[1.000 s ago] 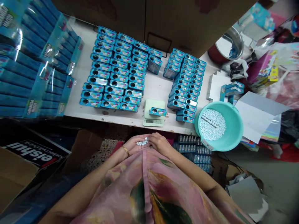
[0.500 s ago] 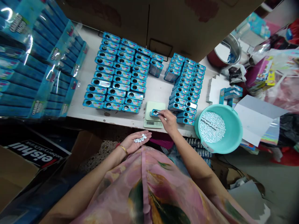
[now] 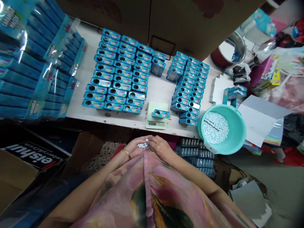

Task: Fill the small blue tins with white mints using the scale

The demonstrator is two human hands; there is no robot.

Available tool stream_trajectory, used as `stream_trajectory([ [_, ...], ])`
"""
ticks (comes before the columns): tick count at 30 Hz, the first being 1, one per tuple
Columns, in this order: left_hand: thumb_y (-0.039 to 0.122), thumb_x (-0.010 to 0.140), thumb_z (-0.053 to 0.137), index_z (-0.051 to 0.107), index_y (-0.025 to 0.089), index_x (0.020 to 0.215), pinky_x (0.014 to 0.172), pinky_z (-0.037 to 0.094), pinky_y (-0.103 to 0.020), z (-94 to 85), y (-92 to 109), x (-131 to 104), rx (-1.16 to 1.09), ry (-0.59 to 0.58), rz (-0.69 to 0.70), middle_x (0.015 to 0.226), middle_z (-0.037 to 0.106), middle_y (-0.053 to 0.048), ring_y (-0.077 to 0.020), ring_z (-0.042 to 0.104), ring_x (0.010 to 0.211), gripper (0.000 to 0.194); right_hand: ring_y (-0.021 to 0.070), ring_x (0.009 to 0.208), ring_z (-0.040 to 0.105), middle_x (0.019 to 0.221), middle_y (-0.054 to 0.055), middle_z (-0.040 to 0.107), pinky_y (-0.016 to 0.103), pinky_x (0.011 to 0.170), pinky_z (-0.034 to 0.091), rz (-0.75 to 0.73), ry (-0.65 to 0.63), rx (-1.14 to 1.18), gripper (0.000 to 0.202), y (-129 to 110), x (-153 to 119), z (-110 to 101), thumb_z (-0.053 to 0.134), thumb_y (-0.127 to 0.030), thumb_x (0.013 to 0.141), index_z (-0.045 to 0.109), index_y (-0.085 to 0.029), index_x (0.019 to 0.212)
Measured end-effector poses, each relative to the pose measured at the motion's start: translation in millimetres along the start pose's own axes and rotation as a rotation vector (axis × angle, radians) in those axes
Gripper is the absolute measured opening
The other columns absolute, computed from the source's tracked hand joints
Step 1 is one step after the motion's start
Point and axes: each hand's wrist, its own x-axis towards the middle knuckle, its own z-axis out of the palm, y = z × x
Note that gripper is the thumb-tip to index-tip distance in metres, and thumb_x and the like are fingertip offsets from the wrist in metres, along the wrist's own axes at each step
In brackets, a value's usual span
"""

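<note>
1. Evidently, the left hand (image 3: 135, 148) is open, palm up, under white pellets (image 3: 142, 145); the right hand (image 3: 160, 147) meets it, its grip hidden.
2. Ahead, nearer the right hand, one blue box (image 3: 161, 114) sits on the scale (image 3: 150, 118).
3. Its long top runs left-right, hole leftward.

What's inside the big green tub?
Lots of small white pieces lie in the tub, with a dark strip across them. What's underneath the top ones is covered, so I can't tell.
</note>
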Motion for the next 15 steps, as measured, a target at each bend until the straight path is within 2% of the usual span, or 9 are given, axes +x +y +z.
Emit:
stream_trajectory([
  [5,-0.001,0.066,0.044,0.063,0.008,0.093,0.081,0.042,-0.029,1.8,0.0,-0.7,-0.003,-0.002,-0.014,0.082,0.066,-0.01,-0.0147,0.06,0.075,0.035,0.0154,0.076,0.048,0.082,0.007,0.056,0.029,0.07,0.042,-0.035,0.037,0.064,0.017,6.5,-4.3,-1.2,0.04,-0.022,0.084,0.056,-0.016,0.088],
  [7,-0.001,0.066,0.044,0.062,0.007,0.093,0.083,0.041,-0.029,4.1,1.4,-1.6,-0.009,-0.027,-0.007,0.084,0.066,-0.011,-0.0155,0.06,0.077,0.034,0.0147,0.077,0.049,0.082,0.006,0.057,0.028,0.072,0.042,0.009,0.119,0.168,0.015,10.8,-3.2,-4.9,0.042,-0.022,0.083,0.055,-0.017,0.088],
  [10,-0.001,0.066,0.044,0.06,0.005,0.095,0.089,0.038,-0.031,7.2,4.6,-4.4,-0.018,-0.035,0.005,0.095,0.064,-0.014,-0.0198,0.058,0.093,0.034,0.0133,0.077,0.05,0.079,0.004,0.056,0.026,0.071,0.043,0.146,0.295,0.283,0.012,22.6,4.4,-18.1,0.044,-0.022,0.082,0.055,-0.017,0.085],
  [13,-0.001,0.067,0.045,0.059,0.005,0.097,0.091,0.037,-0.032,8.2,7.5,-7.2,-0.018,-0.009,0.019,0.106,0.06,-0.016,-0.0228,0.051,0.105,0.034,0.0126,0.073,0.051,0.077,0.003,0.056,0.025,0.069,0.043,0.252,0.434,0.284,0.011,39.7,20.4,-35.8,0.045,-0.022,0.081,0.055,-0.018,0.082],
  [15,-0.001,0.067,0.045,0.058,0.005,0.099,0.092,0.037,-0.032,7.3,8.6,-8.2,-0.013,-0.003,0.025,0.109,0.058,-0.016,-0.0236,0.049,0.107,0.035,0.0129,0.072,0.051,0.077,0.003,0.057,0.026,0.069,0.042,0.286,0.473,0.245,0.011,51.0,33.5,-44.5,0.046,-0.022,0.08,0.056,-0.018,0.081],
])
